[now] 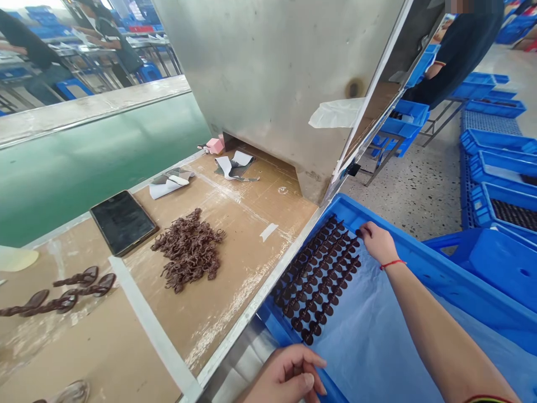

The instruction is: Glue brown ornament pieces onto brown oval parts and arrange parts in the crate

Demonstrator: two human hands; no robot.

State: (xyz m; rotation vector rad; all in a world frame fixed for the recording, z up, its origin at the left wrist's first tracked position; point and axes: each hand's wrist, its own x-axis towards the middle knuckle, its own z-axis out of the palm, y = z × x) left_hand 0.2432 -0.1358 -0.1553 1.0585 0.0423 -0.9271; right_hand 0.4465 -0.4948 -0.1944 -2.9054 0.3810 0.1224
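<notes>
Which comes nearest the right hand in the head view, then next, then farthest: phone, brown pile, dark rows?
1. Dark rows: in the tray, at the right hand.
2. Brown pile: left of the tray.
3. Phone: farther left.

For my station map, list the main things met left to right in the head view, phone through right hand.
Phone → pile of brown twisted pieces → rows of dark discs → right hand.

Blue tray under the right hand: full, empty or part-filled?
Part-filled: rows of dark brown pieces lie at one end of the blue tray, while bare lining sheet shows beside them.
</notes>
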